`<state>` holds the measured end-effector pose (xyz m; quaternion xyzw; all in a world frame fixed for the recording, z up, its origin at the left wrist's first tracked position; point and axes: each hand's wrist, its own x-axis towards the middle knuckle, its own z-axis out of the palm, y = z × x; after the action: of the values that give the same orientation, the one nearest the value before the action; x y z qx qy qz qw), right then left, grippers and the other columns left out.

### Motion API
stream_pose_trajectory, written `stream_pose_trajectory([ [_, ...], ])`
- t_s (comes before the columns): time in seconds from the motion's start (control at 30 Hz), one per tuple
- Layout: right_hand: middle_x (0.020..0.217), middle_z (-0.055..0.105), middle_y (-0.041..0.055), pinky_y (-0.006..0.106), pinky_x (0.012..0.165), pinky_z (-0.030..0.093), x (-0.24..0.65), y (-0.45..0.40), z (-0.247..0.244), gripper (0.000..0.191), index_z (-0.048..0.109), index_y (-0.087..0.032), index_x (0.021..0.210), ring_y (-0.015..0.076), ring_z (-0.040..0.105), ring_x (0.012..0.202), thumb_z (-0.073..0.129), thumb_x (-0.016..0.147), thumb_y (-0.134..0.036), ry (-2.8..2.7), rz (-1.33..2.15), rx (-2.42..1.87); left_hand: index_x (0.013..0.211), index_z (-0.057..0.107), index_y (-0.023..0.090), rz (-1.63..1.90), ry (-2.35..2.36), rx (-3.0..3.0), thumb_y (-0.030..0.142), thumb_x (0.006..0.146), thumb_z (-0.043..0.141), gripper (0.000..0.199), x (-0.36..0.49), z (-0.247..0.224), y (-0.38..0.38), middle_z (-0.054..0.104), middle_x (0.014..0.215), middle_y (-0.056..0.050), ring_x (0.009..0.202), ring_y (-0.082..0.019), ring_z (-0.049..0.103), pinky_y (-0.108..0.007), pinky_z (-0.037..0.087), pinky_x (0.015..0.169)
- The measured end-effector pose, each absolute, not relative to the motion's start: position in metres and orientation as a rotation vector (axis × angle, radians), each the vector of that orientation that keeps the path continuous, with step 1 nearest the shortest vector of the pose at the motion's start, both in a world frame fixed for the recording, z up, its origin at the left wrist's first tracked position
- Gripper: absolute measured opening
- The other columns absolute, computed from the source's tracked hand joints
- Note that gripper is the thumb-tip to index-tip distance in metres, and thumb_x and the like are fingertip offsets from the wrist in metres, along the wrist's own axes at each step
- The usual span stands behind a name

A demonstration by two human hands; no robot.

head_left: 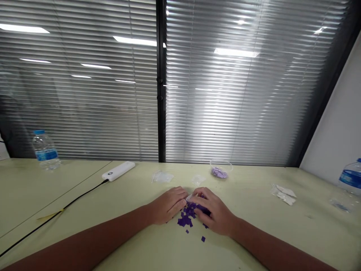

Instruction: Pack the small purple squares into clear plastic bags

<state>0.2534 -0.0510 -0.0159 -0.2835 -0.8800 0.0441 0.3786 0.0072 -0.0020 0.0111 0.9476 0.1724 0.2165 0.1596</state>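
A loose pile of small purple square pieces (185,219) lies on the table between my two hands, with a few strays nearer to me. At the pile's far edge is a small whitish, see-through plastic bag (189,197). My left hand (169,205) rests at the left of the pile, its fingers together and the fingertips and thumb closed at the bag's edge. Over the right side of the pile curves my right hand (214,211), thumb apart from the fingers, with purple pieces showing in the gap. Its fingertips reach the bag; part of the pile is hidden beneath it.
Toward the window stand a clear round tub (221,165) of lilac pieces and flat clear plastic bags (162,176). A white power bank (118,171) with a black cable lies left. Water bottles (46,150) stand at both sides; white torn packaging (284,194) lies right.
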Motion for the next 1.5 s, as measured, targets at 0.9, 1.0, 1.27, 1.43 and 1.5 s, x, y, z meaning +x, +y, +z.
stream_pose_trajectory([
  [0.9, 0.106, 0.061, 0.0071, 0.043, 0.091, 0.044, 0.256, -0.038, -0.032, 0.016, 0.066, -0.023, 0.101, 0.0267, 0.055, 0.102, 0.065, 0.086, -0.019, -2.055, -0.032, -1.28, 0.109, 0.062, 0.022, 0.638, 0.603, 2.711, 0.057, 0.093, 0.067, 0.039, 0.008, 0.005, 0.001, 0.065, 0.101, -0.006, 0.096, -0.024, 0.057, -0.033, 0.044, 0.085],
  [1.0, 0.104, 0.061, 0.0065, 0.042, 0.089, 0.043, 0.256, -0.038, -0.032, 0.012, 0.067, -0.023, 0.099, 0.0257, 0.054, 0.1, 0.066, 0.087, -0.022, -2.077, 0.0, -1.308, 0.114, 0.064, 0.023, 0.637, 0.599, 2.711, 0.057, 0.094, 0.065, 0.039, 0.008, 0.005, 0.001, 0.065, 0.103, -0.006, 0.098, -0.024, 0.058, -0.034, 0.045, 0.085],
  [1.27, 0.096, 0.06, 0.0027, 0.037, 0.085, 0.04, 0.253, -0.048, -0.019, 0.009, 0.066, -0.023, 0.097, 0.0211, 0.054, 0.093, 0.068, 0.091, -0.028, -2.251, 0.124, -1.078, 0.117, 0.065, 0.023, 0.641, 0.569, 2.74, 0.059, 0.094, 0.064, 0.043, 0.008, 0.004, 0.002, 0.065, 0.101, -0.006, 0.096, -0.024, 0.057, -0.035, 0.044, 0.086],
  [1.43, 0.093, 0.06, 0.0016, 0.037, 0.085, 0.039, 0.253, -0.051, -0.014, 0.015, 0.066, -0.023, 0.097, 0.0209, 0.054, 0.09, 0.07, 0.083, -0.026, -2.297, 0.179, -0.987, 0.113, 0.065, 0.023, 0.639, 0.54, 2.737, 0.059, 0.092, 0.066, 0.042, 0.009, 0.003, 0.003, 0.065, 0.1, -0.005, 0.094, -0.023, 0.057, -0.034, 0.043, 0.084],
  [1.5, 0.093, 0.06, 0.0014, 0.036, 0.085, 0.039, 0.253, -0.05, -0.016, 0.022, 0.065, -0.023, 0.098, 0.0211, 0.054, 0.09, 0.069, 0.076, -0.02, -2.305, 0.179, -0.972, 0.112, 0.065, 0.023, 0.636, 0.533, 2.738, 0.06, 0.092, 0.066, 0.042, 0.008, 0.003, 0.003, 0.065, 0.099, -0.005, 0.094, -0.023, 0.057, -0.034, 0.042, 0.084],
])
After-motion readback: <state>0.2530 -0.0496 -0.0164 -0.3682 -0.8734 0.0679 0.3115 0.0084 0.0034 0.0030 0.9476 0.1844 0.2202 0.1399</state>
